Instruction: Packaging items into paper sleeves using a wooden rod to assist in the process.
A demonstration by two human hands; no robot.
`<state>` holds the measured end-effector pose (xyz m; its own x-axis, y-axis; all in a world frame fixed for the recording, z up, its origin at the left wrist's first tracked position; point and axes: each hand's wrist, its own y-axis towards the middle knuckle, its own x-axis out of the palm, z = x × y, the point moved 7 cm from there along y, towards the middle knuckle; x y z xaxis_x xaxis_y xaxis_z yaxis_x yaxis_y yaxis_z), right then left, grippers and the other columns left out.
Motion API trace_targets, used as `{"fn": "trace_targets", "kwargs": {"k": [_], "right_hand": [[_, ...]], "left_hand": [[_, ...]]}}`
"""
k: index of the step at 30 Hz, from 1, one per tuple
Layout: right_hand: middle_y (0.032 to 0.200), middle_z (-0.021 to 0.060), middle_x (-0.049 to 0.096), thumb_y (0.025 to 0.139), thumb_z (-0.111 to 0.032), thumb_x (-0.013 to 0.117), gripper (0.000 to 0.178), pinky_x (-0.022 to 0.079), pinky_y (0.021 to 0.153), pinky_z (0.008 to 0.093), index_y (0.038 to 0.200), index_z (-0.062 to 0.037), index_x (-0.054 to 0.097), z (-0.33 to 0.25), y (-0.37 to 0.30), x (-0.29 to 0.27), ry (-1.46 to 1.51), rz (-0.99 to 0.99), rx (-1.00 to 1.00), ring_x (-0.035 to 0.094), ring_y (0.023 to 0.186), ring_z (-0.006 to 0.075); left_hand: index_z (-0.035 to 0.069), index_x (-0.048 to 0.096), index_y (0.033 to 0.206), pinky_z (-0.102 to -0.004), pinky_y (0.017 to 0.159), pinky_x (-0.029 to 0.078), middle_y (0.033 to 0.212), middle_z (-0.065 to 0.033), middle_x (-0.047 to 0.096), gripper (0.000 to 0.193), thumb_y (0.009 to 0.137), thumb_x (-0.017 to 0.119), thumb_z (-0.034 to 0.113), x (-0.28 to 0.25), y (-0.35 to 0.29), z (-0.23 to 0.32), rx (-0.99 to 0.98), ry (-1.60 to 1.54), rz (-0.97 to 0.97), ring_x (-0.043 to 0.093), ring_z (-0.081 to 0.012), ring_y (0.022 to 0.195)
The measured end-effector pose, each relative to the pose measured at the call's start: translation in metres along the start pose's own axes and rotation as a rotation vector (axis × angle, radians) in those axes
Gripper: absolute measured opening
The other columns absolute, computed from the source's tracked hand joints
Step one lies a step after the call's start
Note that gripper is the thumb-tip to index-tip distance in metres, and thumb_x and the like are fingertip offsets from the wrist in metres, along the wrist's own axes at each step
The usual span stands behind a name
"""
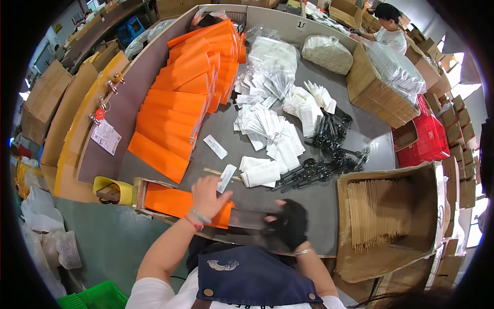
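Note:
My bare left hand (pixel 207 198) lies over a flat orange sleeve (pixel 170 200) at the table's front edge, its thumb apart from the other fingers. The sleeve's left end rests in a narrow cardboard holder (pixel 138 193). From its right end a clear plastic strip (pixel 246 218) runs toward my right hand (pixel 290 224), which wears a black fingerless glove. Motion smears those fingers, so their grip on the plastic is unclear. Just beyond my left hand lies a small white printed slip (pixel 226 177), with another slip (pixel 215 147) farther off.
Fanned orange sleeves (pixel 167 123) cover the table's left. White packets (pixel 265 123) and black plastic parts (pixel 329 149) lie centre and right. A carton of thin brown pieces (pixel 381 213) stands at right, a yellow cup (pixel 116 191) at left. Another person (pixel 388 33) works far right.

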<state>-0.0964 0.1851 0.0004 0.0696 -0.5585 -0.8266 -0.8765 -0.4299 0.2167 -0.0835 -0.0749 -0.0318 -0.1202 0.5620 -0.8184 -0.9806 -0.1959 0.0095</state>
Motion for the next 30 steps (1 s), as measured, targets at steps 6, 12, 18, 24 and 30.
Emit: {"fn": "trace_targets", "kwargs": {"k": [6, 12, 18, 24, 30], "right_hand": [[0.102, 0.016, 0.061, 0.079, -0.021, 0.073, 0.039, 0.045, 0.088, 0.0423, 0.108, 0.0007, 0.059, 0.167, -0.117, -0.124, -0.591, 0.392, 0.606, 0.057, 0.099, 0.0355], [0.096, 0.0188, 0.06, 0.082, -0.013, 0.067, 0.023, 0.047, 0.081, 0.0421, 0.098, 0.0014, 0.061, 0.211, -0.159, -0.13, -0.623, 0.183, 0.842, 0.058, 0.092, 0.0368], [0.096, 0.0199, 0.059, 0.086, -0.01, 0.061, 0.019, 0.047, 0.081, 0.0431, 0.099, 0.0028, 0.059, 0.209, -0.153, -0.125, -0.583, 0.186, 0.889, 0.058, 0.092, 0.0367], [0.106, 0.0245, 0.06, 0.09, -0.013, 0.055, 0.028, 0.044, 0.09, 0.0427, 0.109, 0.0067, 0.056, 0.193, -0.156, -0.134, -0.203, 0.597, 0.865, 0.057, 0.102, 0.0392], [0.101, 0.0162, 0.062, 0.088, -0.015, 0.059, 0.025, 0.049, 0.083, 0.0404, 0.112, -0.0072, 0.062, 0.118, -0.006, -0.058, 0.008, 0.216, 0.28, 0.06, 0.096, 0.035]], "left_hand": [[0.01, 0.06, 0.087, -0.0459, 0.079, 0.042, 0.095, -0.0094, 0.057, 0.027, 0.074, 0.077, 0.027, 0.008, 0.045, -0.011, -0.082, 0.239, -0.054, 0.055, -0.032, 0.096], [0.006, 0.059, 0.078, -0.0419, 0.07, 0.046, 0.086, -0.0129, 0.058, 0.022, 0.076, 0.074, 0.021, 0.015, 0.048, 0.013, -0.054, -0.159, -0.095, 0.057, -0.0344, 0.084], [0.011, 0.058, 0.093, -0.0432, 0.074, 0.048, 0.098, -0.0097, 0.053, 0.034, 0.068, 0.079, 0.019, 0.043, 0.046, 0.076, 0.274, 0.155, 0.042, 0.055, -0.0318, 0.091], [0.011, 0.059, 0.091, -0.0424, 0.073, 0.047, 0.094, -0.009, 0.053, 0.035, 0.064, 0.08, 0.015, 0.035, 0.042, 0.073, 0.338, 0.149, 0.003, 0.055, -0.0312, 0.087], [0.012, 0.058, 0.082, -0.0418, 0.069, 0.044, 0.088, -0.007, 0.053, 0.03, 0.062, 0.08, 0.01, 0.033, 0.039, 0.079, 0.395, 0.207, 0.06, 0.055, -0.0306, 0.081]]}}
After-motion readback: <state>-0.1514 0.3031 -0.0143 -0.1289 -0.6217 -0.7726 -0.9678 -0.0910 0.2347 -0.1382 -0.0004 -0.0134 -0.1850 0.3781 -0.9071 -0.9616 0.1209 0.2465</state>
